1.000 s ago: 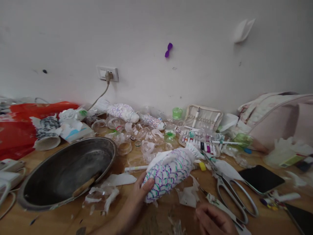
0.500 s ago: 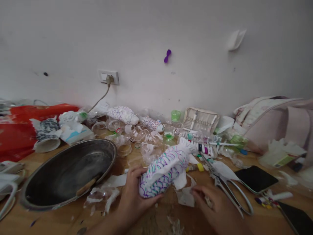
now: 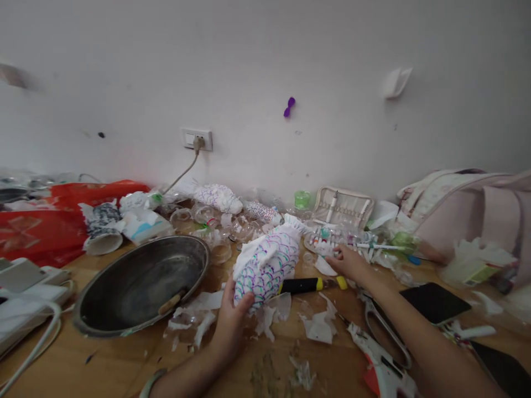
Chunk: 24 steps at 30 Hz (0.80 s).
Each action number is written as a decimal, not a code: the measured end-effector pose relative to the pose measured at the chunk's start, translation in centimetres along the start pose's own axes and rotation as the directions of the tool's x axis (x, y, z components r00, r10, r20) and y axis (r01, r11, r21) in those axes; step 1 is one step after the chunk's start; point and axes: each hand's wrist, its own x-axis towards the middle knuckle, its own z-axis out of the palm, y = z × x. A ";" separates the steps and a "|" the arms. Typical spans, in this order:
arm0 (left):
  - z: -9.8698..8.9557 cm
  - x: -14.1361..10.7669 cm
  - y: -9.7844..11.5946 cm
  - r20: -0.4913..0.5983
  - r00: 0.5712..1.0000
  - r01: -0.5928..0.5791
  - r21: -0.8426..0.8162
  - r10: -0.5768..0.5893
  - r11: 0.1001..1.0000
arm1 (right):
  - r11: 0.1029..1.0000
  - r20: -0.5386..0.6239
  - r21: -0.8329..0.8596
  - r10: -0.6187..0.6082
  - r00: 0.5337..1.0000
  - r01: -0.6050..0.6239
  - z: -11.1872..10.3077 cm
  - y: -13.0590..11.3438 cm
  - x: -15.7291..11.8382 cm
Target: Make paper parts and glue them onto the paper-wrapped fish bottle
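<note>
Head view: centre, my left hand point(image 3: 233, 314) grips a plump, papery white fish point(image 3: 269, 262), purple-green scaled; my right hand point(image 3: 347, 263), fingers bent, grip unclear, nears markers point(image 3: 323, 236). Lower left, a dull oval metal basin point(image 3: 124, 287) holds a brown stick point(image 3: 171, 303).

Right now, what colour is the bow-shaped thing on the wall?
The bow-shaped thing is purple, seen best in the current head view.

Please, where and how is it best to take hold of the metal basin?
I would pinch the basin's near rim, coming from the person's side: its lip flares outward there, while a wooden piece lies inside toward the right.
</note>
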 end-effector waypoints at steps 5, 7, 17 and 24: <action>0.6 0.4 0.3 -0.015 0.996 -0.085 0.126 0.088 0.988 | 0.999 0.115 0.052 -0.012 0.993 0.006 0.0 -0.4 -0.2; 0.7 0.4 0.4 -0.024 0.990 -0.135 0.177 0.141 0.975 | 0.996 0.138 0.088 -0.030 0.990 0.018 0.1 -0.4 -0.4; 0.3 0.1 0.4 0.047 0.939 -0.339 0.303 0.341 0.891 | 0.852 -0.094 0.513 0.179 0.979 -0.106 -1.2 0.8 0.8; 0.6 0.4 0.6 -0.049 0.982 -0.163 0.252 0.180 0.954 | 0.848 -0.265 0.526 0.229 0.937 -0.058 -1.9 2.9 0.7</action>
